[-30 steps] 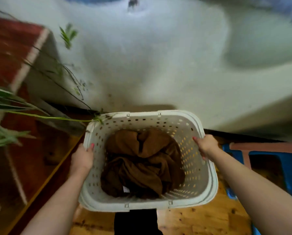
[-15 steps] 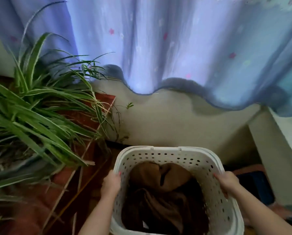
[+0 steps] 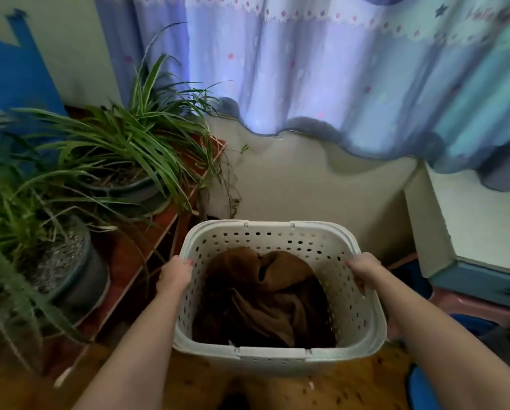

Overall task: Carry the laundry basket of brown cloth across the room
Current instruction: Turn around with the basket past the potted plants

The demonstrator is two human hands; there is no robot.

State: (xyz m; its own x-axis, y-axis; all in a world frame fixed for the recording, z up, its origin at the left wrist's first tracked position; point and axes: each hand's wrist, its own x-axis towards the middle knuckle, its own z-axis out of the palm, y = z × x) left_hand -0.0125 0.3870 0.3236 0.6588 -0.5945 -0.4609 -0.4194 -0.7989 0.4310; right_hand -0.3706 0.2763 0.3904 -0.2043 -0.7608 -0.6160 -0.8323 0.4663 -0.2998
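A white perforated laundry basket is held in front of me above a wooden floor. Crumpled brown cloth fills its bottom. My left hand grips the basket's left rim, fingers curled over the edge. My right hand grips the right rim the same way. Both forearms reach in from the lower corners of the view.
Two potted spider plants stand on a low red shelf at the left, their leaves reaching close to the basket. A pale wall with a blue curtain is just ahead. A white and blue cabinet stands at the right.
The view has tilted up and drawn back: the curtain, both plants and the cabinet have come into sight. Both hands keep the same hold on the basket rims.
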